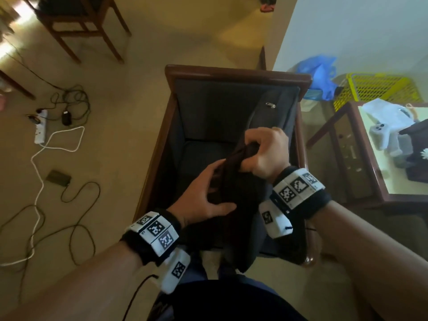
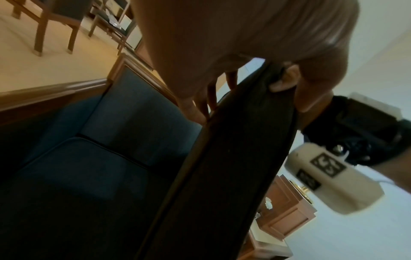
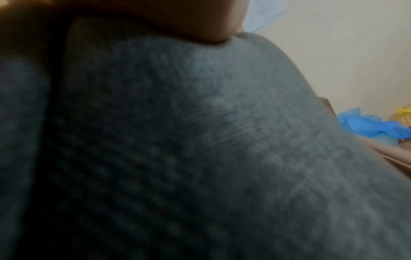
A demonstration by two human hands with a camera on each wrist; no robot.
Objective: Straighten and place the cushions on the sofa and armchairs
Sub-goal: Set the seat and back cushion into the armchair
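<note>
A dark brown cushion (image 1: 236,188) is held upright over the seat of a wood-framed armchair (image 1: 231,72) with dark blue upholstery. My right hand (image 1: 266,154) grips bunched fabric at the cushion's top corner. My left hand (image 1: 203,200) holds its left side, thumb across the front. In the left wrist view the brown cushion (image 2: 233,158) stands edge-on above the blue seat (image 2: 77,167), with my left fingers (image 2: 200,98) behind it. A grey cushion (image 1: 273,117) with a zipper leans against the chair's right side. Its grey weave (image 3: 200,140) fills the right wrist view.
Cables and a white power strip (image 1: 40,128) lie on the floor to the left. A wooden chair (image 1: 76,26) stands at the far left. To the right are a glass-topped side table (image 1: 361,158), a yellow basket (image 1: 379,89) and a blue bag (image 1: 322,75).
</note>
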